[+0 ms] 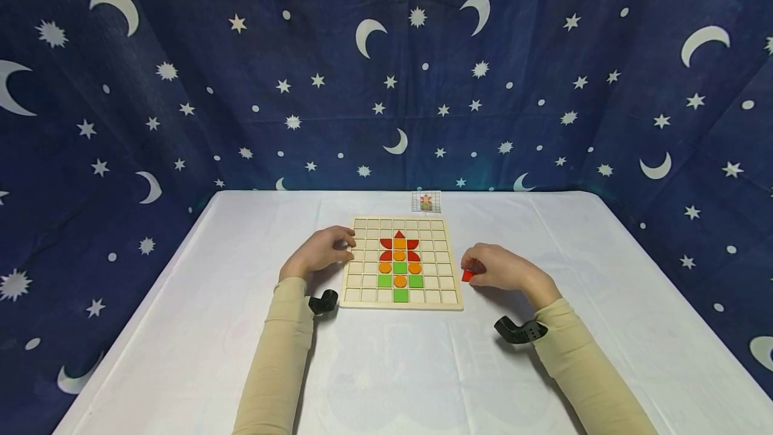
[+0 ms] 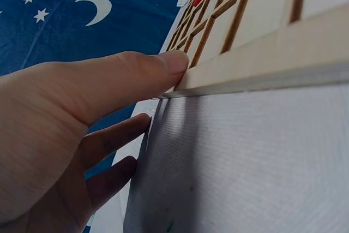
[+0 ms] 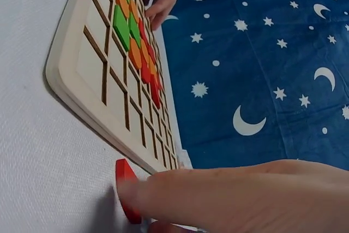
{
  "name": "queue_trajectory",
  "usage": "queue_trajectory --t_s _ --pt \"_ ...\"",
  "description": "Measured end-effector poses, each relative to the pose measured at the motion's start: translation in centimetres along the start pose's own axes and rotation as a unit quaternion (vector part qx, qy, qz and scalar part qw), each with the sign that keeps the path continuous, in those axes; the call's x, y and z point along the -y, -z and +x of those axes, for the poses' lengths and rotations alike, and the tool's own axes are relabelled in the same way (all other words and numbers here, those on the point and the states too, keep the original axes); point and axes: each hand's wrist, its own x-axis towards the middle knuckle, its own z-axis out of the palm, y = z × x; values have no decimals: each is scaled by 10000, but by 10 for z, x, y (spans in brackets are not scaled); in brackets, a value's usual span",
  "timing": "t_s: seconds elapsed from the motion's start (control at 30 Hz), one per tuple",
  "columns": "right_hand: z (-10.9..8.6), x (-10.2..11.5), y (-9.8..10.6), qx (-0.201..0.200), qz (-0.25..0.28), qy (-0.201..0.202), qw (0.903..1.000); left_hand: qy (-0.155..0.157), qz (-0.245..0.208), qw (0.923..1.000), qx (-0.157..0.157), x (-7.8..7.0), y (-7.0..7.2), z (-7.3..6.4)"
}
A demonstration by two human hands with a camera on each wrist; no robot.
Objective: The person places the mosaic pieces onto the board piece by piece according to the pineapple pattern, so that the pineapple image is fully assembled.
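A wooden grid board (image 1: 447,280) lies on the white table, bearing a figure of red, orange and green flat pieces. At the figure's top is a red triangle (image 1: 399,234), with red curved pieces below it on both sides. Orange discs and green squares (image 1: 401,295) fill its lower part. My left hand (image 1: 320,250) rests at the board's left edge; in the left wrist view its thumb (image 2: 136,77) touches the frame. Just off the right edge, my right hand (image 1: 501,266) pinches a red tile (image 3: 126,189); fingers partly hide its shape.
Behind the board lies a small card (image 1: 426,202) printed with a similar figure on a grid. A dark blue curtain (image 1: 386,113) with moons and stars hangs beyond the white table (image 1: 392,368). Black devices sit at both wrists.
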Motion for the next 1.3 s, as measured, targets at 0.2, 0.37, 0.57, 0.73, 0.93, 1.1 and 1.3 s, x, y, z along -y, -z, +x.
queue_trajectory --t_s 0.2,0.37,0.57,0.73,0.93,1.1,1.3 --pt "1 1 -3 26 -25 55 10000 37 -44 10000 6 0 -1 0" --pt "1 1 -5 -58 -65 -39 10000 47 -39 10000 5 0 -1 0" --pt "3 1 -6 -138 -207 112 9996 3 5 10000 -7 0 0 0" --pt "3 8 -5 -244 -227 84 9994 28 20 10000 4 0 0 1" --pt "5 38 -13 -412 -298 636 9967 53 -6 10000 -7 -1 1 1" --pt "9 63 -29 -411 -460 1196 9909 60 -54 10000 -14 -1 1 0" --pt "16 74 -42 -360 -436 1369 9890 70 -51 10000 -6 -1 0 0"
